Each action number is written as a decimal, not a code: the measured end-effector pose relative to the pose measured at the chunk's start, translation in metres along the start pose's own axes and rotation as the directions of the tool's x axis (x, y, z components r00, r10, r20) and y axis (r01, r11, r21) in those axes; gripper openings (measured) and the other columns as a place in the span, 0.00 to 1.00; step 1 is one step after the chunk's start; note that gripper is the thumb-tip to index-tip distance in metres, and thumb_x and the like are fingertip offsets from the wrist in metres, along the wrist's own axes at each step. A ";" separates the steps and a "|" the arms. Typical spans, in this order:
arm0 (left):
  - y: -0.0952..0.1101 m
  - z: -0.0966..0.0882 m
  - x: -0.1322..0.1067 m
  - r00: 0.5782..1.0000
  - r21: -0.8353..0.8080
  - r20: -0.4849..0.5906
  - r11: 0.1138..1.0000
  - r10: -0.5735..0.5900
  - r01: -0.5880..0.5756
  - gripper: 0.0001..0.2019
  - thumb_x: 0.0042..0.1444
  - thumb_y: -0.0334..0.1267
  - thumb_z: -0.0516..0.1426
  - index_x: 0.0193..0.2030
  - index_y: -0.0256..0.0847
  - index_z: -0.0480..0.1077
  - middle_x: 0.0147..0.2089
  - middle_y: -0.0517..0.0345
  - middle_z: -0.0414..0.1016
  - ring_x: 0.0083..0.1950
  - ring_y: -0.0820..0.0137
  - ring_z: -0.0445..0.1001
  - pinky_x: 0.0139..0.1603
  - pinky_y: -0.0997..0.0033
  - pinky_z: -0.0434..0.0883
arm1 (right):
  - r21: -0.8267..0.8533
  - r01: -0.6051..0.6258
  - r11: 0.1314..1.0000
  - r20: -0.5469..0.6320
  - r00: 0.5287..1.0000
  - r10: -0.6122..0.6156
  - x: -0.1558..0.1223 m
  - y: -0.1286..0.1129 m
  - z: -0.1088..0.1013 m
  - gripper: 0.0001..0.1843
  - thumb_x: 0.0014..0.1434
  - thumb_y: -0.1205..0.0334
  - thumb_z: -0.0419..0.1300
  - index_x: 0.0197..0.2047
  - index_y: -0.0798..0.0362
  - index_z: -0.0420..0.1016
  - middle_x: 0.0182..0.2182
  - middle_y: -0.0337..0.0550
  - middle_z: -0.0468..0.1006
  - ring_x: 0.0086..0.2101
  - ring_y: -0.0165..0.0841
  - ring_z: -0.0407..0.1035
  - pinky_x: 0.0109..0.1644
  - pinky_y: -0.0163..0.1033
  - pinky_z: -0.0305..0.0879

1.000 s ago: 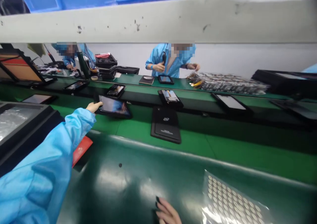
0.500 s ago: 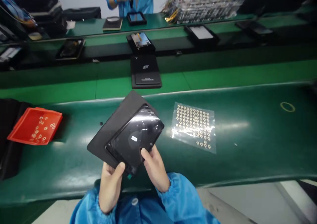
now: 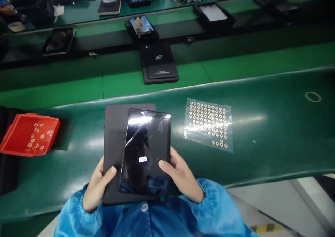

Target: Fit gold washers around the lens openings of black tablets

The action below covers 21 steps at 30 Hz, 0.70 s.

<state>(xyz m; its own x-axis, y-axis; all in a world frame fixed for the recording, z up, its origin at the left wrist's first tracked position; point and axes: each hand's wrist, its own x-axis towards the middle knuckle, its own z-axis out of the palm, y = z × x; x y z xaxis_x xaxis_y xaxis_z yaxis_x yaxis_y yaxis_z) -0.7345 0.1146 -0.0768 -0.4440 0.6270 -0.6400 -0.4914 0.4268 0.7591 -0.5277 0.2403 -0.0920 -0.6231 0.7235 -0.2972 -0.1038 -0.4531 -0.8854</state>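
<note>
Both my hands hold a black tablet (image 3: 146,149) with a glossy film on its screen and a small white label. It lies on a black foam pad (image 3: 113,135) above the green bench (image 3: 274,125). My left hand (image 3: 98,186) grips the pad's lower left edge, thumb on top. My right hand (image 3: 180,174) grips the tablet's right edge, thumb pressed on the screen.
A clear bag of small metal rings (image 3: 208,127) lies to the right. A red tray (image 3: 28,134) with a few rings sits at the left. Beyond, a black case (image 3: 159,67) rests on the conveyor, with more tablets (image 3: 141,26) on the far belt.
One second ago my left arm reached to a tablet on the belt. Since then tablet and pad came to my lap edge and turned from tilted to nearly upright.
</note>
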 end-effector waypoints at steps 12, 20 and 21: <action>-0.004 0.005 -0.001 1.000 0.008 0.006 1.000 0.012 -0.012 0.34 0.41 0.50 0.70 0.55 0.42 0.70 0.47 0.52 0.79 0.49 0.57 0.76 0.42 0.72 0.74 | 0.029 -0.052 0.998 -0.109 0.993 0.055 -0.002 0.004 0.001 0.30 0.58 0.50 0.64 0.62 0.46 0.66 0.53 0.43 0.76 0.53 0.45 0.69 0.58 0.50 0.66; -0.020 0.020 0.001 0.987 0.109 0.000 0.981 0.163 -0.162 0.38 0.52 0.48 0.64 0.68 0.54 0.54 0.67 0.59 0.63 0.66 0.63 0.63 0.62 0.74 0.65 | -0.011 -0.006 1.000 -0.282 0.959 0.003 -0.001 -0.002 -0.005 0.29 0.55 0.51 0.67 0.59 0.47 0.71 0.55 0.42 0.74 0.55 0.48 0.67 0.59 0.51 0.66; -0.024 0.023 0.001 0.983 0.112 -0.016 0.977 0.183 -0.180 0.40 0.53 0.47 0.64 0.69 0.56 0.50 0.69 0.61 0.58 0.68 0.64 0.60 0.63 0.75 0.64 | 0.010 -0.021 1.000 -0.302 0.953 0.023 -0.001 -0.007 -0.007 0.29 0.54 0.52 0.66 0.58 0.48 0.71 0.54 0.43 0.75 0.54 0.49 0.68 0.58 0.52 0.67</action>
<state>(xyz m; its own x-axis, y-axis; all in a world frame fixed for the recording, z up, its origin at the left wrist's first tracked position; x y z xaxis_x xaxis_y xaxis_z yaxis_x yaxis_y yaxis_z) -0.7056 0.1201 -0.0934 -0.5382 0.6843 -0.4920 -0.3163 0.3771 0.8705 -0.5212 0.2462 -0.0881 -0.3619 0.8365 -0.4114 -0.0990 -0.4733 -0.8753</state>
